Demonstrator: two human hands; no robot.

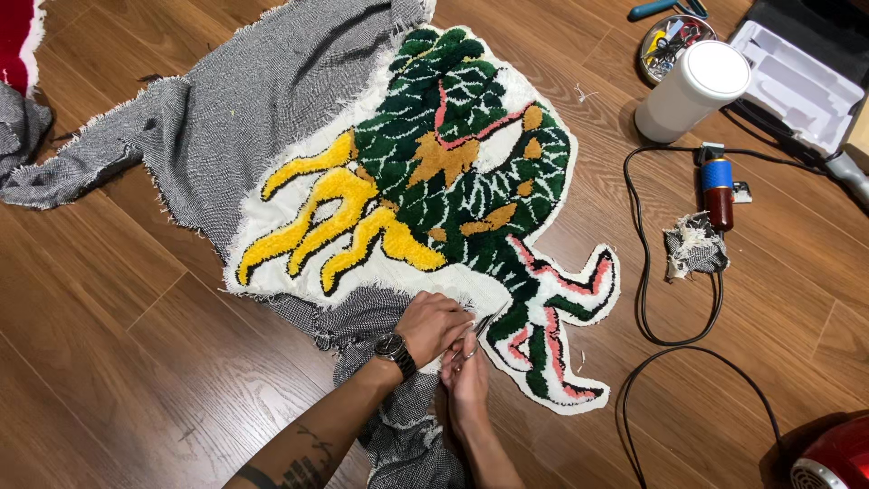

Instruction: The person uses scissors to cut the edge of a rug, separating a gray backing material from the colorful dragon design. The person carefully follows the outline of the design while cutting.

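The red rounded plastic appliance [837,457] is cut off at the bottom-right corner. The small metal scissors [480,330] are mostly hidden between the fingers. Contents of the round metal tin [674,41] are too small to tell.

Left hand [433,324] presses tufted rug [434,181] edge; right hand [466,376] holds scissors [482,330].

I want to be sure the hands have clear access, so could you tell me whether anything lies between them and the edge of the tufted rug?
Nothing visible does: the left hand and right hand, holding scissors, are already at the tufted rug edge, over grey backing cloth.
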